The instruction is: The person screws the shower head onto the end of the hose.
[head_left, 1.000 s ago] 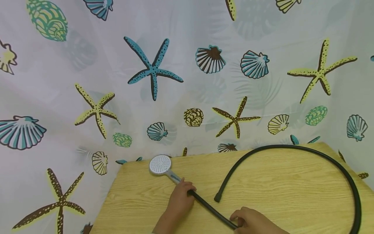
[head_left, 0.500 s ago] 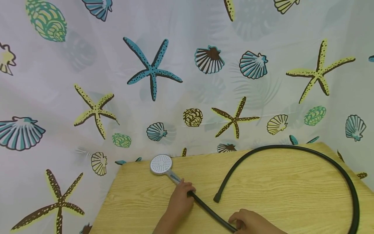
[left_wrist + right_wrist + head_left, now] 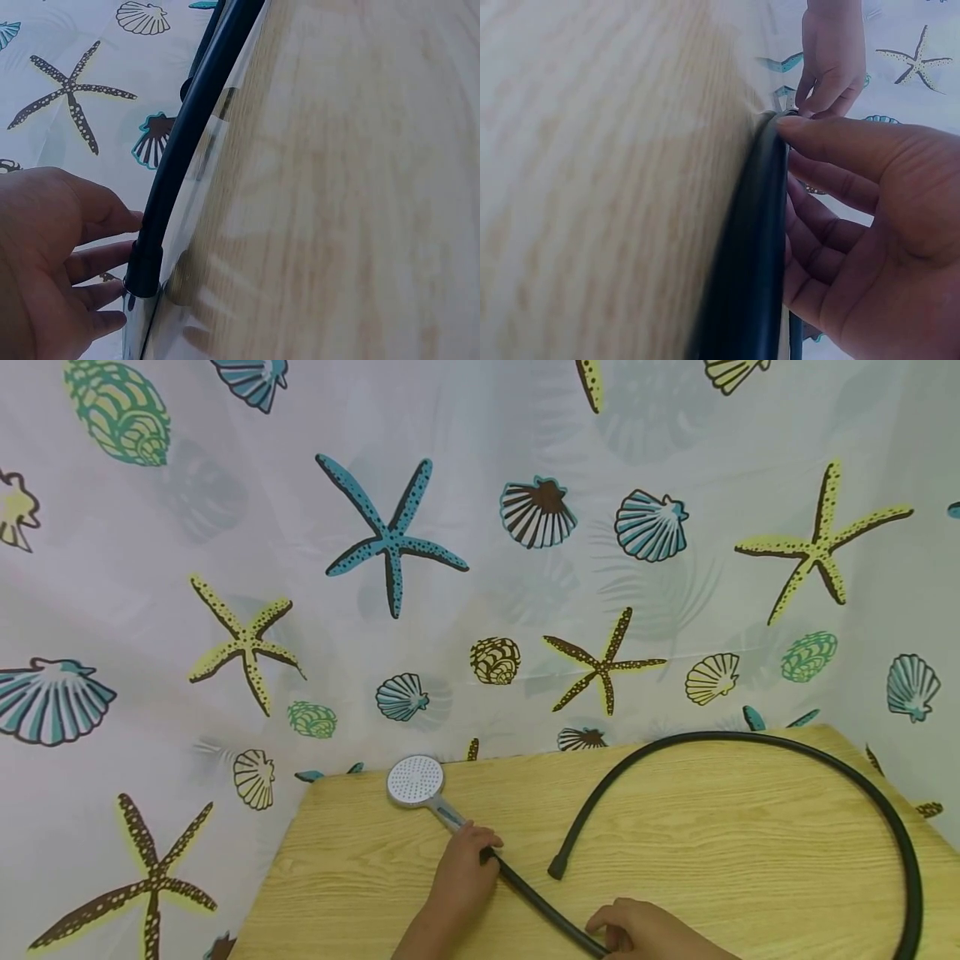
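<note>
A hand shower (image 3: pixel 416 780) with a round, perforated white face and grey handle lies face up toward the back left. Its handle meets a black shower hose (image 3: pixel 534 897). My left hand (image 3: pixel 467 868) holds the joint of handle and hose; the left wrist view shows fingertips against the black hose end (image 3: pixel 145 270) and silver handle (image 3: pixel 135 322). Lower right, my right hand (image 3: pixel 645 931) grips the hose, thumb and fingers along it in the right wrist view. The loose hose end (image 3: pixel 557 867) lies between the hands; fingers partly hide the joint.
The hose loop (image 3: pixel 720 737) arcs along the back and right of the wooden tabletop (image 3: pixel 720 827), leaving the frame at the lower right. A white curtain (image 3: pixel 480 585) printed with starfish and shells hangs behind and at both sides.
The shower head has shifted very slightly to the right. Both hands stay at the same places on the handle and the hose.
</note>
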Demonstrator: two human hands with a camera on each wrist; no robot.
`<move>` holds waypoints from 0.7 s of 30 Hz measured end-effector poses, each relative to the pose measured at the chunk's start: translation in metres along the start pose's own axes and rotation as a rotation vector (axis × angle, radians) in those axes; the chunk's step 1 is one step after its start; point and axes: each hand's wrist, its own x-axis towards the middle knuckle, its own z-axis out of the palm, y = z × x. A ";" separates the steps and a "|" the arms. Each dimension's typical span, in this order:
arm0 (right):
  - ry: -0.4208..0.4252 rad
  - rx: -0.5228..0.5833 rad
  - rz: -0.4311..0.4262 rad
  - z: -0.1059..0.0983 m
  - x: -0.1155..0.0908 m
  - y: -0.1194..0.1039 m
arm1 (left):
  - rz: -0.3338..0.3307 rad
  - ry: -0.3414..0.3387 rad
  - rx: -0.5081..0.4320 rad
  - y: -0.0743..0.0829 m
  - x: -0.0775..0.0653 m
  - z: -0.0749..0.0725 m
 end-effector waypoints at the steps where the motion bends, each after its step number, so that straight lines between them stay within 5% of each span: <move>1: 0.000 -0.002 -0.003 0.000 0.000 0.000 | -0.006 0.004 -0.004 0.001 0.000 0.000; 21: 0.063 0.030 0.005 -0.006 -0.001 -0.008 | -0.019 0.142 0.009 0.014 -0.001 -0.005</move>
